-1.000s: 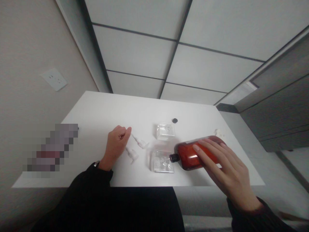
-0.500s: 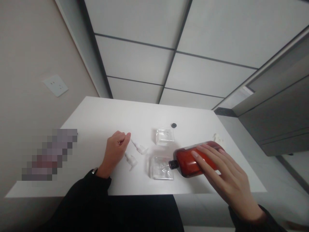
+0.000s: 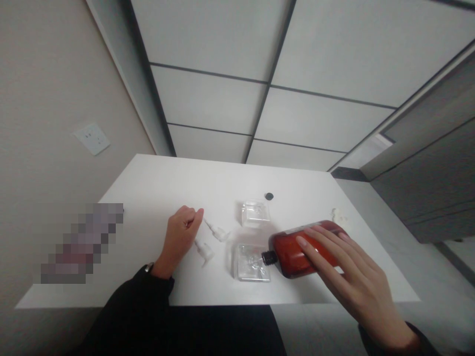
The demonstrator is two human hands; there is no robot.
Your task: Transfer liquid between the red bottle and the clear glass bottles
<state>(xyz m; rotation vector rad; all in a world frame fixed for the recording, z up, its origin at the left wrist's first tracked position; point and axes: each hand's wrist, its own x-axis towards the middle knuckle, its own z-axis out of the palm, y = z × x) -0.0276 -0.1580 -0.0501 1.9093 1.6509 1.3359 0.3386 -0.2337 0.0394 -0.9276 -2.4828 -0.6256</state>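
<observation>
My right hand (image 3: 363,282) grips an amber plastic bottle (image 3: 308,252), tipped on its side with its black threaded neck pointing left. Its open mouth lies over the right side of a clear square dish (image 3: 237,262); clear liquid seems to run from it. My left hand (image 3: 181,232) is closed in a fist at the table's left-centre; whether anything is inside is hidden. Beside it lie two white pump heads, one farther (image 3: 218,232) and one nearer (image 3: 204,251), their tubes running towards the fist. Farther back stands a second clear dish (image 3: 256,211).
Behind the second dish lies a black cap (image 3: 269,196). Crumpled white bits (image 3: 338,216) lie at the right edge of the white table (image 3: 200,178). A blurred-out item (image 3: 83,242) is at the left. A wall socket (image 3: 92,138) is on the left wall.
The whole view has shifted slightly, so everything sits a little lower and to the right. Both hands and the tilted bottle keep about the same pose over the table.
</observation>
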